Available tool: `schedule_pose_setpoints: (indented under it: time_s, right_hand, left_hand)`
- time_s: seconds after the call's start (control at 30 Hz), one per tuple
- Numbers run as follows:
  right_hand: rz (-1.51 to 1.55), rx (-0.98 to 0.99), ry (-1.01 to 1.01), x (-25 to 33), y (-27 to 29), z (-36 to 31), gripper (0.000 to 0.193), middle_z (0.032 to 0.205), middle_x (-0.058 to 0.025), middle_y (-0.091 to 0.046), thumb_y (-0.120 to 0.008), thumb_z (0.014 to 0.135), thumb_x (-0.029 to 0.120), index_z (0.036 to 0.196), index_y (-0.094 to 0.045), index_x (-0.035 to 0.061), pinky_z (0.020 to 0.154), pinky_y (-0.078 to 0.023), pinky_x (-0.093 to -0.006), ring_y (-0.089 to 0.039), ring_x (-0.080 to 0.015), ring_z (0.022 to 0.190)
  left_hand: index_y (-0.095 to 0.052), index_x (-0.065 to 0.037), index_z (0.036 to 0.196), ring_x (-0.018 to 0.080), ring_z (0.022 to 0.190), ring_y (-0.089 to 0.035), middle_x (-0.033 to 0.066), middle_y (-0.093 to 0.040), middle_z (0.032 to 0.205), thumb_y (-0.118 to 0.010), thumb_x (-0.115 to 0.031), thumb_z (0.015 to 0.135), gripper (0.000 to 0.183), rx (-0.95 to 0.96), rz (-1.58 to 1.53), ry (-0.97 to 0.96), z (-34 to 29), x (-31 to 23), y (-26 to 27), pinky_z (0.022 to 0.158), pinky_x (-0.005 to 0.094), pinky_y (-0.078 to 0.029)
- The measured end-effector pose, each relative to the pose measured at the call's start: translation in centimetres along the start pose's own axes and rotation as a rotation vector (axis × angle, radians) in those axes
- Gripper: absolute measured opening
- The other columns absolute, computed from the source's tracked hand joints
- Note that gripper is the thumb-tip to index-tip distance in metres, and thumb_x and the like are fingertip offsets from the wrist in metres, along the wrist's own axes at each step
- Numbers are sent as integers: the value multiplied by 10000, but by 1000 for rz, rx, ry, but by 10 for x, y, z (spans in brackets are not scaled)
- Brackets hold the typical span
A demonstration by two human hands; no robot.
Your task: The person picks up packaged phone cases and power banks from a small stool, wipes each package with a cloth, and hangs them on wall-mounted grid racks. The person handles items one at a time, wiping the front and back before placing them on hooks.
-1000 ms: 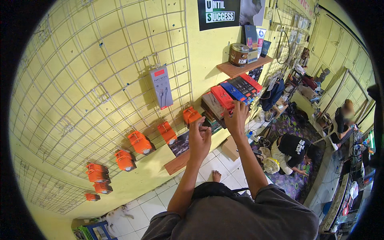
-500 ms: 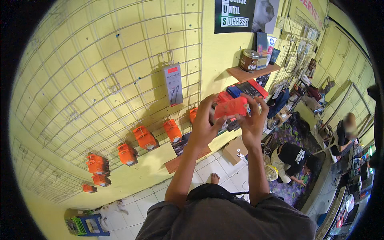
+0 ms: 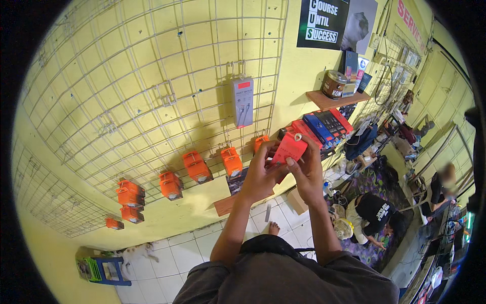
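Red box (image 3: 290, 148) in hands (image 3: 260, 176), partly covered; stacked boxes (image 3: 329, 124) partly hidden.

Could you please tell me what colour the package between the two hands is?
The package is red, seen best in the head view.

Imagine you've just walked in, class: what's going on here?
The wearer's left hand and right hand together hold a small red package up in front of them. Orange packages and a taller grey box hang on the wire rack. Stacked boxes sit behind the hands, below a wooden shelf. Off to the right, another person is bent low.
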State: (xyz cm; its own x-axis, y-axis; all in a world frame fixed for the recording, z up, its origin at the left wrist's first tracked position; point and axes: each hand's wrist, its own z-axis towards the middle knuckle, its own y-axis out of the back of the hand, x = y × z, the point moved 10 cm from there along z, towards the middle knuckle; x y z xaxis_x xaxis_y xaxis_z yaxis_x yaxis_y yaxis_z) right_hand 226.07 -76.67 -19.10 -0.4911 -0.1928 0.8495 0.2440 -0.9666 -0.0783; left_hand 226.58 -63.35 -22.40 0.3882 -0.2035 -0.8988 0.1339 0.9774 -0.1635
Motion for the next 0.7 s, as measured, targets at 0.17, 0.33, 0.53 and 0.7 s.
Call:
schedule_pose_setpoints:
  time_s: [0.17,0.33,0.53,0.7]
  right_hand:
    - [51,28,-27,7,-13,9,695,1493,-170,-526,-675,1031,64,1626,-317,39,1143,-459,-404,-562,-257,1371]
    - [24,24,67,32,-29,26,715,1388,-152,-585,-678,1018,34,1628,-304,49,1067,-518,-392,-617,-234,1270]
    - [-38,19,163,33,-53,82,608,1258,-114,-627,-713,995,22,1531,-428,49,895,-566,-316,-672,-193,1105]
    - [-90,-1,153,12,-67,125,457,1172,-99,-660,-715,996,30,1428,-568,19,807,-575,-289,-691,-176,986]
  left_hand:
    - [-518,-56,1400,168,1141,-655,66,-645,1262,-797,-139,962,526,-47,86,-55,-8,-24,11,919,317,-574]
    - [-535,-63,1389,162,1123,-653,69,-655,1255,-798,-138,955,513,-138,74,-136,-9,-58,21,912,321,-569]
    - [-578,-4,1333,183,1049,-692,103,-700,1203,-815,-197,951,490,-460,347,-262,17,-91,59,866,326,-592]
    - [-614,15,1293,200,972,-718,137,-742,1135,-841,-228,930,493,-605,482,-361,46,-96,81,838,349,-587]
